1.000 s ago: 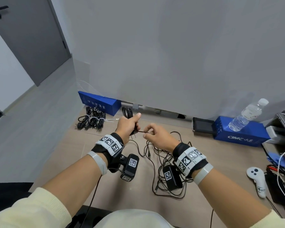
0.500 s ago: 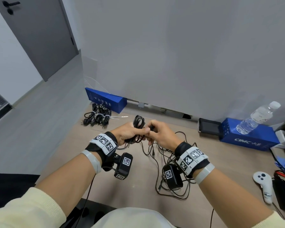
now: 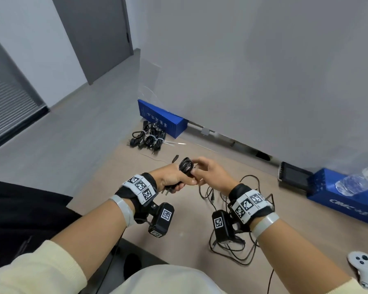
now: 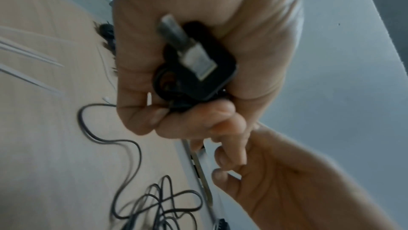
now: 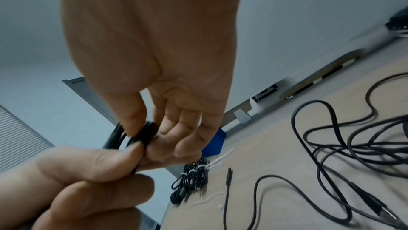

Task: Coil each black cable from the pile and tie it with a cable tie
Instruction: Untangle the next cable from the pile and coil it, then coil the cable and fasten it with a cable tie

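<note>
My left hand (image 3: pixel 174 179) grips a coiled black cable (image 3: pixel 186 166) above the table; its plug (image 4: pixel 198 64) with a metal prong sticks out of the fist in the left wrist view. My right hand (image 3: pixel 208 172) pinches the top of the same coil (image 5: pixel 145 132) between thumb and fingers. A loose pile of black cables (image 3: pixel 227 247) lies on the table under my right wrist. Several tied cable bundles (image 3: pixel 149 139) lie at the far left, with white cable ties (image 5: pixel 220 160) beside them.
A blue box (image 3: pixel 162 117) stands behind the tied bundles against the wall. Another blue box (image 3: pixel 344 200) with a water bottle (image 3: pixel 357 181) on it is at the right, next to a small dark device (image 3: pixel 293 177). A white controller (image 3: pixel 363 266) lies near the right edge.
My head has turned left. Both hands have come together on the coil and moved slightly lower; the straight length of cable between them is now wound in.
</note>
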### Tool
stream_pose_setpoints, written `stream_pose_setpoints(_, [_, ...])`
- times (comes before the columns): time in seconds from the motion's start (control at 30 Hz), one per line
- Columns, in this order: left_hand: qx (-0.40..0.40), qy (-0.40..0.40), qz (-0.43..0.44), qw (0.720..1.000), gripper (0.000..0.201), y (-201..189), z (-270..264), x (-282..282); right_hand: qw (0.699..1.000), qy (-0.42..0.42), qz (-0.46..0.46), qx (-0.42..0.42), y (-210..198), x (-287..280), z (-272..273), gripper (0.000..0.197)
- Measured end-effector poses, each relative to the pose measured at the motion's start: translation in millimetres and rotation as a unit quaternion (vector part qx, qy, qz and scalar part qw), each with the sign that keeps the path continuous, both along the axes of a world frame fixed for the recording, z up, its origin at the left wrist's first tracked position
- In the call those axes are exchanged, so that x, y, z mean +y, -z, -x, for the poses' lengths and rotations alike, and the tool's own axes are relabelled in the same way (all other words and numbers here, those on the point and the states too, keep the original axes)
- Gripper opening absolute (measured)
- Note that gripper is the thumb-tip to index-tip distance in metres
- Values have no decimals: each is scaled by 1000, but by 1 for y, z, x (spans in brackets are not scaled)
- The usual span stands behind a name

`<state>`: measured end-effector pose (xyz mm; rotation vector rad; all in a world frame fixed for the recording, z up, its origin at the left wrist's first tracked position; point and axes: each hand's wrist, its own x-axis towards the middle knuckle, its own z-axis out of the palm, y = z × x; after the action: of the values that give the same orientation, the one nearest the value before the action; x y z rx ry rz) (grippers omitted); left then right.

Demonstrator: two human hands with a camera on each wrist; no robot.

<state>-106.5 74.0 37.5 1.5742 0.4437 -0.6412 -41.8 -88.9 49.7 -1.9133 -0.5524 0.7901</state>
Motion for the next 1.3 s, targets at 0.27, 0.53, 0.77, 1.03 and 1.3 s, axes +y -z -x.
stream_pose_setpoints(0.27, [25,-32,-39,998,10,7,16,2,993,-7,50,-109,25,49,14,41])
stream_pose_setpoints(0.53, [70,-133,0,989,22,34,47,24,997,-39,18,-68,74,95,18,27])
stream_pose_setpoints(0.77, [95,-120,16,988,14,63,72,67,998,-51,25,-32,122,136,25,47])
stream_pose_setpoints(1.03, [126,-153,45,979,21,89,66,136,994,-30,95,44,140,183,-1,51])
stream_pose_setpoints(1.3, [145,-251,71,955,20,121,66,197,942,39,302,-143,189,209,-63,32])
